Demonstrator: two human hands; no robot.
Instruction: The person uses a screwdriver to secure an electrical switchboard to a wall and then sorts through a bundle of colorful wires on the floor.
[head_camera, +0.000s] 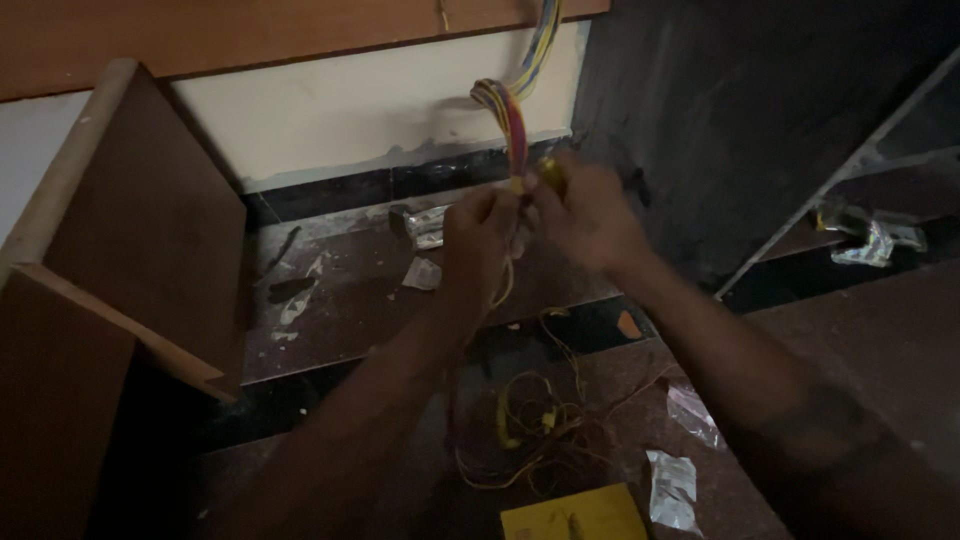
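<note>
Dim stone floor (330, 320), wire scraps (530, 430) at lower centre. Left hand (478, 240) and right hand (585, 215) both pinch the coloured wire bundle (512, 125) at upper centre. Poor light risks picking the wrong strand.

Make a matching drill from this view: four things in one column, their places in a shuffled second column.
Things:
1. wire bundle
2. yellow card
3. wooden panel
4. loose wires

Places:
A. bottom edge of the view, on the floor
B. hanging down the wall into the left hand and right hand
C. leaning at the left
D. tangled on the floor below the hands

Pairs: 1-B, 2-A, 3-C, 4-D
</note>
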